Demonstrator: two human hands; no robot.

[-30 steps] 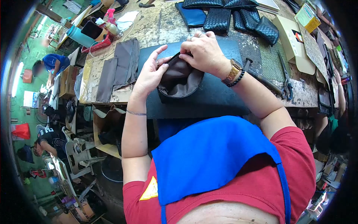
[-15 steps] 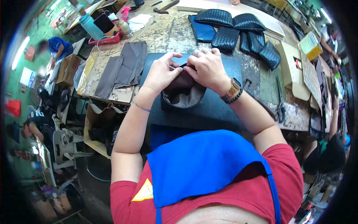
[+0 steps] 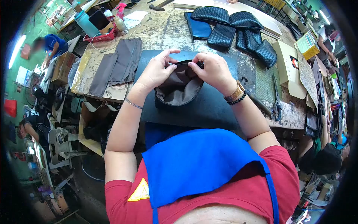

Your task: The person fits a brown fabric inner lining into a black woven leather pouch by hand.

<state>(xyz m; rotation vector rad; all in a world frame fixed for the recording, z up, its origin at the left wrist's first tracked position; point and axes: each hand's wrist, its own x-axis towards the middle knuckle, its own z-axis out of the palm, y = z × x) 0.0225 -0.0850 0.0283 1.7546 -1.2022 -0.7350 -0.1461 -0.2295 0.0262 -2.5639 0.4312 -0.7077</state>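
Note:
A black pouch with a brown lining is held open over a dark board on the workbench. My left hand pinches its rim at the upper left, thumb inside the edge. At the upper right of the rim my right hand grips the edge between thumb and fingers. The pouch's mouth faces me and its lining shows. Folded brown cloth pieces lie left of the board. Black woven pouches are grouped beyond it.
Right of the board lie a hammer and scissors. A cardboard box stands farther right. A red basket and a blue bottle are at the back left. Another person in blue is at far left.
My hands have spread apart along the rim, the right one shifting right, and the pouch mouth is wider. The whole view has shifted slightly.

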